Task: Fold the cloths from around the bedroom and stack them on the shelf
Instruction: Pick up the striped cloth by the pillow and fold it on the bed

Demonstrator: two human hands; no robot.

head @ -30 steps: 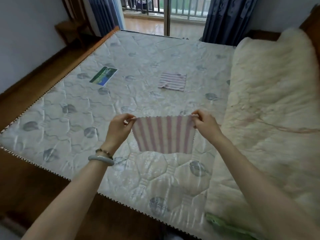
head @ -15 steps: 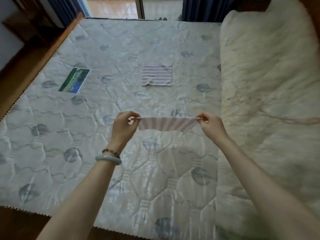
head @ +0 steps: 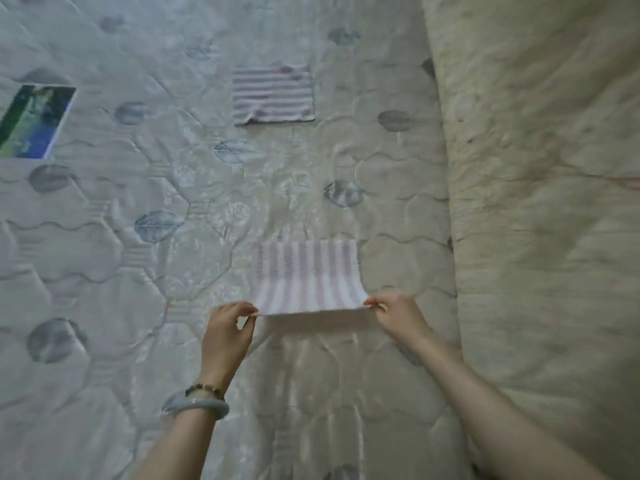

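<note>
Soft, even daylight, motion-blurred throughout.
Pale sheen glints on the quilted mattress near the bottom; the held cloth casts a soft shadow under its near edge. Quilting lines bend toward the wide-angle edges.

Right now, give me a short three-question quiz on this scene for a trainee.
1. True or false: the left hand and right hand each pinch a corner of the near cloth.
2. What lies on the mattress left of the far cloth? A: a printed card. B: a cup. C: a shoe.
3. How many striped cloths show?
Key: 1 true; 2 A; 3 two.
</note>
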